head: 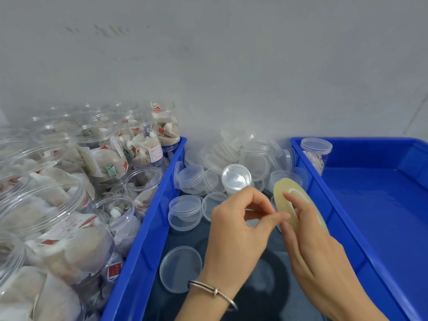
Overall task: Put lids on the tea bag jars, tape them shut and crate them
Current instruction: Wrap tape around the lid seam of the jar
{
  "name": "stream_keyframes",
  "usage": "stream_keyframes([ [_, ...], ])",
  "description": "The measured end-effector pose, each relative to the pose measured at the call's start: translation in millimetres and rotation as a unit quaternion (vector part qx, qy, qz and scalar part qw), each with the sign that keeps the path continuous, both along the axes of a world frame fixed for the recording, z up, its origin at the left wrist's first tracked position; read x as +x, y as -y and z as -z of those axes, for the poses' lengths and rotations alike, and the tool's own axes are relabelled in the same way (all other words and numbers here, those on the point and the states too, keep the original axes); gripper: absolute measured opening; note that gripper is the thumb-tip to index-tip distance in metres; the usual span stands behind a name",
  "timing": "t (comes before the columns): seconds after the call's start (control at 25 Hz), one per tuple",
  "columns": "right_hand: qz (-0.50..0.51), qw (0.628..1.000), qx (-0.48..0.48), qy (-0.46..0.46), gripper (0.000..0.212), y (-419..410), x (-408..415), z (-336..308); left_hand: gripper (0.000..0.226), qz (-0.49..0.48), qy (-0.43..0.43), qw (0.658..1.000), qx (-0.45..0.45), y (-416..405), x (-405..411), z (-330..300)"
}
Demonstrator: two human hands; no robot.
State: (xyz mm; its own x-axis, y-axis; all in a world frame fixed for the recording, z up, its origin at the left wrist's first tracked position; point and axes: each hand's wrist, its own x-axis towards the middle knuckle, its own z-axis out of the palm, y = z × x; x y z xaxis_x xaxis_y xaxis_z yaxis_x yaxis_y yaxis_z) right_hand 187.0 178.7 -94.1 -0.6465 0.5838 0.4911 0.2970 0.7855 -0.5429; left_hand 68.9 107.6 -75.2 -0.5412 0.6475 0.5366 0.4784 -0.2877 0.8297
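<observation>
Right hand gripping a roll of clear tape, index finger through its core, roll tilted on edge. Left hand pinching with thumb and forefinger at the roll's near rim, apparently on the tape end, though the end itself too thin to make out. Thin bracelet around the left wrist. Both hands held between two blue crates, above a dark surface strewn with loose clear lids; too many and too overlapped in the far heap to count, three lying apart nearest the hands. One lidded jar just beyond the left fingertips, lid facing the camera. Left crate packed with open jars of tea bags, more than a dozen, exact number unclear. Right crate holding a single lidded jar in its far left corner, well apart from the hands.
</observation>
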Motion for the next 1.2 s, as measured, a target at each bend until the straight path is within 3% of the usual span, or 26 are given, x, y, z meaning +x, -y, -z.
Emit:
stream_keyframes([
  [0.12,-0.04,0.996,-0.079,-0.029,0.052,-1,3,0,0.02,-0.042,-0.097,0.993,0.061,-4,-7,-20],
  [0.28,-0.033,0.999,0.031,-0.019,0.048,-14,6,-3,0.02,-0.057,-0.135,0.981,0.125,8,-23,-31],
  [0.36,0.029,0.993,0.106,0.034,0.047,-22,9,-4,0.023,-0.079,-0.065,0.985,0.136,18,-30,-11],
  [0.44,0.092,0.975,0.172,0.101,0.046,-24,13,2,0.025,-0.105,0.089,0.983,0.118,24,-28,25],
  [0.52,0.1,0.962,0.205,0.148,0.047,-18,16,17,0.026,-0.116,0.237,0.958,0.109,26,-20,67],
  [0.6,0.093,0.953,0.232,0.171,0.047,-14,15,30,0.025,-0.106,0.315,0.936,0.118,24,-16,101],
  [0.84,0.131,0.933,0.291,0.167,0.046,-27,7,35,0.015,-0.097,0.296,0.945,0.096,11,-30,120],
  [1.2,0.138,0.932,0.286,0.177,0.047,-34,1,39,0.016,-0.049,0.291,0.952,0.086,4,-39,125],
])
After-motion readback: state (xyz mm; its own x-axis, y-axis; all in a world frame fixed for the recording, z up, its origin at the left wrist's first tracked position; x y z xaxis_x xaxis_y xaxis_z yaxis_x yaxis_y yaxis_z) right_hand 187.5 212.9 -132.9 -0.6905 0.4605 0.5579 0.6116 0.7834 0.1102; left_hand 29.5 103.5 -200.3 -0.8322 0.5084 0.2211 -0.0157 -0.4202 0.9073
